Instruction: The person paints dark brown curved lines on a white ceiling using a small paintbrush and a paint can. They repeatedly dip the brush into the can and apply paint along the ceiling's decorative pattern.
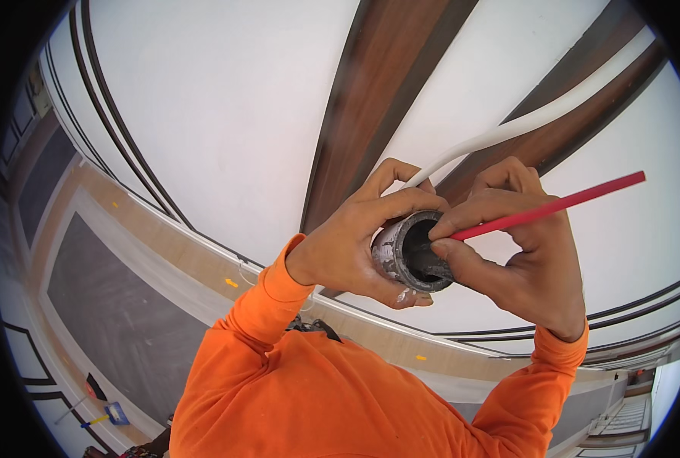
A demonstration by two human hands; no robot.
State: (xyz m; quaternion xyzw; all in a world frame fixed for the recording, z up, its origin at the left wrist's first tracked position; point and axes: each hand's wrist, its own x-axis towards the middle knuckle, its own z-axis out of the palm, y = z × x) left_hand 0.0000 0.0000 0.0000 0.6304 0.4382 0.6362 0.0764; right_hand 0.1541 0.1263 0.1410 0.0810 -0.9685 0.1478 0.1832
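My left hand [344, 244] is wrapped round a dark cylindrical container [386, 256], its outside smeared with white and its open mouth toward my right hand. My right hand [527, 244] grips a slim red stick [584, 195] between thumb and fingers; the end of the stick at the container's mouth is hidden by my fingertips. A white cable or tube [508, 133] runs from the upper right down behind my left fingers; I cannot tell whether that hand touches it.
A white wall [218, 107] with dark wood strips [367, 84] fills the upper view. A grey floor [115, 298] with a tan border and yellow arrow markers runs along its base. A blue object with a yellow handle [115, 414] is at lower left.
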